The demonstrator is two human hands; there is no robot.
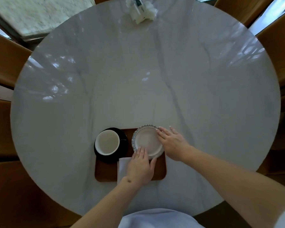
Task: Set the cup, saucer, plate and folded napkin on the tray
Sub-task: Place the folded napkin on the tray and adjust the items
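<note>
A brown wooden tray (pixel 105 174) lies near the table's front edge. On its far left corner stands a black saucer (pixel 122 137) with a white cup (pixel 107 142) on it. A white fluted plate (pixel 146 139) rests on the tray's far right part. My right hand (pixel 173 143) lies on the plate's right rim, fingers spread. My left hand (pixel 141 168) touches the plate's near rim and covers much of a folded white napkin (pixel 123 168) that lies on the tray's near middle.
The round white marble table (pixel 138 79) stretches far ahead. A white bundle with a green label (pixel 141 11) sits at its far edge. Brown chairs (pixel 5 63) ring the table on both sides.
</note>
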